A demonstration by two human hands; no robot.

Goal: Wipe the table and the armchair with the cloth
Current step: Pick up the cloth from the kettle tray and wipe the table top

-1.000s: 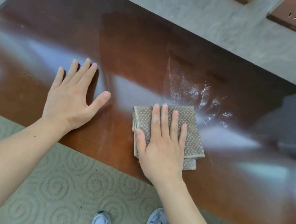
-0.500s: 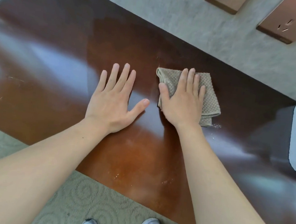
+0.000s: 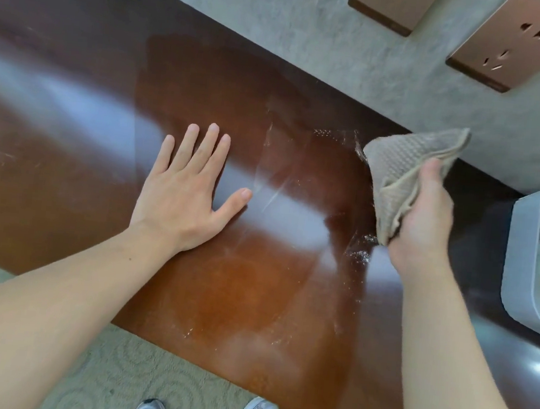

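Flat and spread, the left hand [image 3: 186, 193] presses the table [image 3: 254, 285]; the right hand [image 3: 426, 216] grips the cloth [image 3: 401, 164].

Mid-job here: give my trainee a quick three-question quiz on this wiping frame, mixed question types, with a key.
1. True or false: the left hand lies flat, fingers spread, on the table.
2. Multiple choice: the cloth is a) spread flat on the table, b) bunched in the right hand, c) lying on the carpet.
3. Fill in: pale wet streaks and specks show on the wood just to the ___ of the right hand.

Key: 1 true; 2 b; 3 left.
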